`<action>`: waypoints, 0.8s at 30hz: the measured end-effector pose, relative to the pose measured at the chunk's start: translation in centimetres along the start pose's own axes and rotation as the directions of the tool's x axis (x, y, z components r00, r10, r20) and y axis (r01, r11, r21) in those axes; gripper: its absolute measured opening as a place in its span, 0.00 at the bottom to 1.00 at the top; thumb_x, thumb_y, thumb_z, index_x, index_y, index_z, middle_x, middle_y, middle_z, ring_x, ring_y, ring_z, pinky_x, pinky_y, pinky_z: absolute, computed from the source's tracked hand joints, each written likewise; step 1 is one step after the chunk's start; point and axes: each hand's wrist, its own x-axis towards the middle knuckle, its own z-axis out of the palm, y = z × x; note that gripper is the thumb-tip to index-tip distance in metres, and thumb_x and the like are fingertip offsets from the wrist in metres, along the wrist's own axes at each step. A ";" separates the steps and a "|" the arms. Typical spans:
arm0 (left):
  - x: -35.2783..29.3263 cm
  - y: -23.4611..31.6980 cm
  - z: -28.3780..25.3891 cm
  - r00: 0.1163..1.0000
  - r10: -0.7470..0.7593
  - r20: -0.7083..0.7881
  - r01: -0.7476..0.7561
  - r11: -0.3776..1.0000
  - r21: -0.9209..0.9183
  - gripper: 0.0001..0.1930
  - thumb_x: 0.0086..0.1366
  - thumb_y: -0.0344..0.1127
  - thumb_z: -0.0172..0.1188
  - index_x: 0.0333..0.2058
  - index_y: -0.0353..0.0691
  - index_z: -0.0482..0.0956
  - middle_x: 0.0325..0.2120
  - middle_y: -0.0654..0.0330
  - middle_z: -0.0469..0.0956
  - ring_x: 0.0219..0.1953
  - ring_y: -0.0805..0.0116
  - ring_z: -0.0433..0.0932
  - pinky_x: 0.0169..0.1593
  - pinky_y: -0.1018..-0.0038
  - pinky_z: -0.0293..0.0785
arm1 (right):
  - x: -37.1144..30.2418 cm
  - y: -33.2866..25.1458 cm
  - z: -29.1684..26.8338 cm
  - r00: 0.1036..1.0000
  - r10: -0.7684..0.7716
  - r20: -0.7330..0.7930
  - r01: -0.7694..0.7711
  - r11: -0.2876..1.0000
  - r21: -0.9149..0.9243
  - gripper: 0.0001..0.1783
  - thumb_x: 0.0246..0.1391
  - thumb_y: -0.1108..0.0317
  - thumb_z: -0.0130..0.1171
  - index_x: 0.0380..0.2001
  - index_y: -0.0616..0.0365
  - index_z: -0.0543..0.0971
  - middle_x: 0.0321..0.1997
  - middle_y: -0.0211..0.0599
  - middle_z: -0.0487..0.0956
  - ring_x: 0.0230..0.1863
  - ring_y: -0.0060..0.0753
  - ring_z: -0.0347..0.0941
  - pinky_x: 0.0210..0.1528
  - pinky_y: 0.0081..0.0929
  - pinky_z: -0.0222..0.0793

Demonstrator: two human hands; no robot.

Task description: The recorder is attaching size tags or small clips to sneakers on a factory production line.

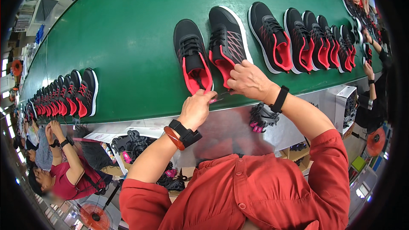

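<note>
Two black sneakers with red linings lie side by side before me, toes pointing away. At the heel of the left sneaker (190, 51), my left hand (197, 107) is closed in a pinch. A small pink-marked piece shows at its fingertips, like the black plastic shoe hangers nearby; the fingers hide most of it. My right hand (251, 81) is closed on the heel collar of the right sneaker (230, 36). Its fingertips cover the back of that shoe.
Rows of matching sneakers stand on the green belt (128, 30), at right (269, 34) and far left (88, 91). Black hangers with pink tags (263, 117) lie on the metal ledge; more fill a white box (132, 142). Co-workers are at left (70, 174) and right (370, 70).
</note>
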 end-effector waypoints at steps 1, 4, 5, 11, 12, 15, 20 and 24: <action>-0.2 0.0 -0.4 0.999 0.033 -0.006 -0.033 0.999 -0.028 0.20 0.58 0.23 0.50 0.48 0.47 0.77 0.36 0.44 0.74 0.34 0.39 0.76 0.37 0.53 0.72 | 0.0 -0.1 0.0 0.999 0.031 -0.024 -0.030 0.999 0.008 0.15 0.42 0.52 0.66 0.29 0.46 0.75 0.30 0.27 0.71 0.37 0.31 0.67 0.40 0.30 0.59; -0.5 0.2 -1.6 0.996 0.088 -0.009 -0.088 0.994 -0.071 0.21 0.58 0.22 0.51 0.49 0.48 0.77 0.43 0.43 0.71 0.37 0.40 0.76 0.40 0.54 0.72 | -0.7 -0.3 -0.1 0.979 0.187 -0.076 -0.176 0.976 0.125 0.15 0.42 0.58 0.68 0.32 0.48 0.76 0.34 0.30 0.72 0.40 0.36 0.69 0.42 0.32 0.60; -0.4 0.1 -1.5 0.997 0.075 0.006 -0.075 0.996 -0.056 0.22 0.57 0.22 0.51 0.50 0.49 0.77 0.46 0.42 0.70 0.39 0.40 0.76 0.42 0.55 0.73 | -1.2 -0.5 0.6 0.957 0.280 -0.072 -0.258 0.939 0.227 0.16 0.42 0.61 0.68 0.34 0.49 0.76 0.36 0.32 0.73 0.42 0.38 0.70 0.44 0.33 0.61; -0.8 0.3 -1.2 0.996 0.048 0.077 -0.062 0.978 0.197 0.38 0.50 0.16 0.46 0.61 0.57 0.69 0.64 0.42 0.58 0.51 0.41 0.75 0.51 0.59 0.75 | -7.5 -2.1 -0.1 0.793 0.565 -0.229 -0.404 0.769 0.496 0.22 0.43 0.74 0.65 0.45 0.56 0.74 0.48 0.43 0.73 0.46 0.49 0.72 0.46 0.41 0.70; -0.9 1.1 -1.5 0.999 0.013 0.033 -0.020 0.970 0.242 0.36 0.51 0.17 0.48 0.59 0.55 0.70 0.63 0.43 0.60 0.53 0.43 0.74 0.51 0.60 0.75 | -10.0 -2.1 0.5 0.763 0.620 -0.183 -0.475 0.730 0.492 0.16 0.44 0.73 0.64 0.39 0.57 0.77 0.42 0.42 0.75 0.43 0.49 0.72 0.44 0.41 0.71; -0.9 0.9 -1.5 0.931 0.237 -0.278 -0.116 0.914 0.390 0.32 0.50 0.17 0.50 0.55 0.50 0.74 0.58 0.48 0.67 0.48 0.48 0.75 0.48 0.62 0.76 | -16.3 -3.1 1.8 0.806 0.591 -0.005 -0.523 0.716 0.462 0.09 0.44 0.69 0.64 0.32 0.57 0.79 0.32 0.39 0.77 0.39 0.49 0.73 0.42 0.42 0.70; 0.3 5.9 -0.5 0.856 0.378 -0.352 -0.276 0.911 0.308 0.25 0.49 0.19 0.56 0.49 0.45 0.77 0.49 0.52 0.72 0.44 0.52 0.75 0.46 0.62 0.75 | -19.7 -6.3 1.8 0.834 0.535 0.135 -0.552 0.800 0.236 0.19 0.36 0.62 0.71 0.33 0.55 0.77 0.34 0.36 0.76 0.42 0.41 0.72 0.45 0.35 0.65; 3.1 10.5 3.1 0.871 0.398 -0.289 -0.338 0.911 0.237 0.22 0.51 0.21 0.57 0.47 0.44 0.77 0.47 0.55 0.72 0.45 0.55 0.76 0.45 0.62 0.76 | -21.0 -6.2 4.1 0.849 0.510 0.137 -0.527 0.835 0.160 0.19 0.36 0.61 0.71 0.31 0.55 0.76 0.33 0.37 0.75 0.41 0.41 0.72 0.44 0.35 0.65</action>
